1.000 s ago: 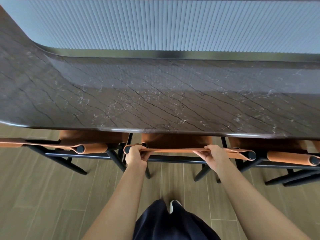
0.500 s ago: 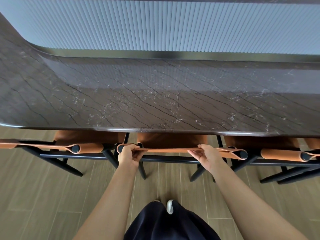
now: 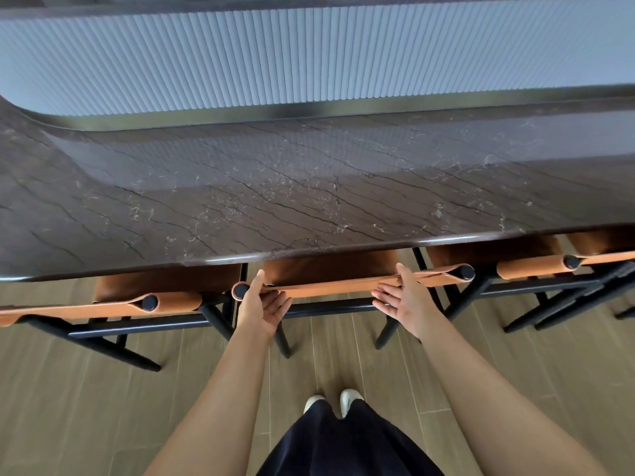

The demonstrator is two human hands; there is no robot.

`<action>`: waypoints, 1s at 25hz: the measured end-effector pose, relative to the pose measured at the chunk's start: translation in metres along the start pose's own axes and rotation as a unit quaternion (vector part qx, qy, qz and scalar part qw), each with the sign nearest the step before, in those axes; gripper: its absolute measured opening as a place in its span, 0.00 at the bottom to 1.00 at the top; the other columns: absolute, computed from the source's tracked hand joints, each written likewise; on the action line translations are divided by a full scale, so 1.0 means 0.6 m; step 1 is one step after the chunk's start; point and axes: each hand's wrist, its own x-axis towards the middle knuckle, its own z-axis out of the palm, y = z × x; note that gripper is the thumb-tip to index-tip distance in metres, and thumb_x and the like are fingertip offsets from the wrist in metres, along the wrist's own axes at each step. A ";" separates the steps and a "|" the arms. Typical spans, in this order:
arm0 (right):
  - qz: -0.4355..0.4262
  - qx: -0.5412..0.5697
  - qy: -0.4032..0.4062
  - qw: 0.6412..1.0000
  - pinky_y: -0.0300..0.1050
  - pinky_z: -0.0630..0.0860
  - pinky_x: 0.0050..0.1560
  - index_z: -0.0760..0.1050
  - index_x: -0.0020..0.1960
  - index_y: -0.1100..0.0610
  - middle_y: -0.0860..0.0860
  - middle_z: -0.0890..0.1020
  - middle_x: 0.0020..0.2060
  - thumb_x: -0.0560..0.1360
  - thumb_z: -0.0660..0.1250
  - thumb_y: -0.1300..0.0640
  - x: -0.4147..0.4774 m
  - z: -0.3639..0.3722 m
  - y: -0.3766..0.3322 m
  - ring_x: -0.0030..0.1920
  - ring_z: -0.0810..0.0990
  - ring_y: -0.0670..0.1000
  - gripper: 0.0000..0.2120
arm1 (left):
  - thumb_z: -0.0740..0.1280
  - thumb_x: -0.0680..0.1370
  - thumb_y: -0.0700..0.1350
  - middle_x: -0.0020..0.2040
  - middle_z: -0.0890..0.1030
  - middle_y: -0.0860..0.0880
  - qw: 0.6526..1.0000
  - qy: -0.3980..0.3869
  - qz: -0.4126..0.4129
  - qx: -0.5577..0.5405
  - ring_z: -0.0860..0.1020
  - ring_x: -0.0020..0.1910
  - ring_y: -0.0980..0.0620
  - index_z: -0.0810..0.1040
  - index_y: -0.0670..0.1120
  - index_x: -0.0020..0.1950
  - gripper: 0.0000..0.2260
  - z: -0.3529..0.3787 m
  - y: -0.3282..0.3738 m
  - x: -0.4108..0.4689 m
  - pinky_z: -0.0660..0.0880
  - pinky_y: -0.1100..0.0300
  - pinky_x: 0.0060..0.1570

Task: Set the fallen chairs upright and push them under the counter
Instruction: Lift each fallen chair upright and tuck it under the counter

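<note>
The fingers (image 3: 280,304) of the left hand (image 3: 263,305) are spread loose and barely curled, holding nothing. Its thumb rises to touch the near face of a flat tan leather backrest strap (image 3: 336,286). The right hand (image 3: 407,298) mirrors it. Its fingers (image 3: 383,294) lie straight and close together, pointing left just below the strap, with the thumb upright against the leather and nothing gripped.

The strap belongs to the middle chair (image 3: 330,267), which has a frame of round black metal tube. Each end of the strap loops around a black post with a round capped top. This chair stands upright on its legs, and its smooth tan leather seat is tucked beneath the rounded edge of the surface (image 3: 275,187).

A left chair (image 3: 165,300) and a right chair (image 3: 529,267) of the same make stand upright just beside it, their seats also under that edge.

The surface is dark brown polished stone, crossed by thin black cracks and fine white veins, and it curves away at the left. Behind it rises a pale blue-grey fluted panel (image 3: 309,56) of narrow vertical ribs, with a brushed metal band along its foot.

Below lies a floor of wood-grain planks (image 3: 68,407). A dark navy garment (image 3: 343,444) and two white shoe tips (image 3: 348,396) show between the forearms.
</note>
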 end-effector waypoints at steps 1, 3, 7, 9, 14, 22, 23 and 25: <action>-0.004 0.004 -0.004 1.000 0.57 0.81 0.52 0.72 0.54 0.57 0.59 0.81 0.55 0.79 0.65 0.48 -0.008 -0.009 0.005 0.55 0.81 0.59 0.12 | 0.71 0.76 0.50 0.57 0.77 0.39 1.000 -0.009 -0.002 -0.003 0.78 0.57 0.42 0.75 0.40 0.50 0.14 0.001 -0.006 -0.005 0.77 0.47 0.56; -0.010 0.022 -0.007 1.000 0.58 0.78 0.59 0.72 0.61 0.58 0.59 0.80 0.59 0.80 0.64 0.50 -0.025 -0.033 0.012 0.59 0.79 0.59 0.15 | 0.70 0.76 0.51 0.58 0.77 0.41 1.000 -0.026 -0.010 0.001 0.77 0.58 0.43 0.75 0.40 0.55 0.16 0.008 -0.026 -0.018 0.76 0.47 0.55; -0.036 0.050 -0.004 0.998 0.59 0.72 0.66 0.69 0.70 0.61 0.60 0.77 0.64 0.82 0.60 0.54 -0.059 -0.090 0.004 0.63 0.77 0.59 0.19 | 0.68 0.78 0.51 0.61 0.77 0.41 0.996 -0.075 -0.022 0.051 0.75 0.62 0.42 0.70 0.39 0.66 0.23 0.031 -0.083 -0.049 0.73 0.44 0.62; -0.061 0.054 -0.002 0.997 0.58 0.74 0.65 0.70 0.69 0.60 0.60 0.78 0.64 0.81 0.61 0.53 -0.078 -0.129 -0.003 0.63 0.77 0.59 0.19 | 0.65 0.79 0.52 0.64 0.76 0.41 0.991 -0.102 -0.023 0.081 0.74 0.64 0.41 0.69 0.40 0.68 0.22 0.047 -0.109 -0.066 0.71 0.44 0.65; -0.110 0.055 -0.010 0.992 0.54 0.76 0.60 0.69 0.71 0.56 0.58 0.78 0.63 0.82 0.59 0.48 -0.115 -0.257 -0.011 0.60 0.78 0.57 0.21 | 0.59 0.82 0.52 0.67 0.75 0.42 0.977 -0.160 0.001 0.142 0.72 0.67 0.44 0.66 0.42 0.73 0.22 0.102 -0.197 -0.118 0.74 0.49 0.56; -0.131 0.057 -0.012 0.990 0.50 0.78 0.51 0.72 0.68 0.53 0.55 0.83 0.56 0.82 0.57 0.46 -0.167 -0.495 -0.031 0.56 0.81 0.54 0.18 | 0.63 0.80 0.52 0.65 0.77 0.44 0.948 -0.213 0.038 0.233 0.75 0.64 0.46 0.69 0.43 0.71 0.21 0.193 -0.411 -0.230 0.73 0.50 0.62; -0.134 0.057 -0.008 0.989 0.50 0.77 0.50 0.72 0.68 0.53 0.55 0.83 0.55 0.82 0.57 0.47 -0.172 -0.516 -0.032 0.56 0.81 0.54 0.18 | 0.61 0.81 0.52 0.67 0.75 0.44 0.946 -0.218 0.032 0.237 0.74 0.66 0.45 0.69 0.43 0.71 0.21 0.200 -0.429 -0.240 0.71 0.49 0.65; -0.139 0.065 0.000 0.988 0.50 0.77 0.50 0.72 0.68 0.54 0.55 0.83 0.54 0.82 0.57 0.47 -0.181 -0.557 -0.036 0.56 0.81 0.54 0.18 | 0.59 0.82 0.52 0.69 0.74 0.44 0.941 -0.233 0.010 0.245 0.71 0.69 0.46 0.66 0.44 0.73 0.21 0.219 -0.460 -0.262 0.69 0.49 0.67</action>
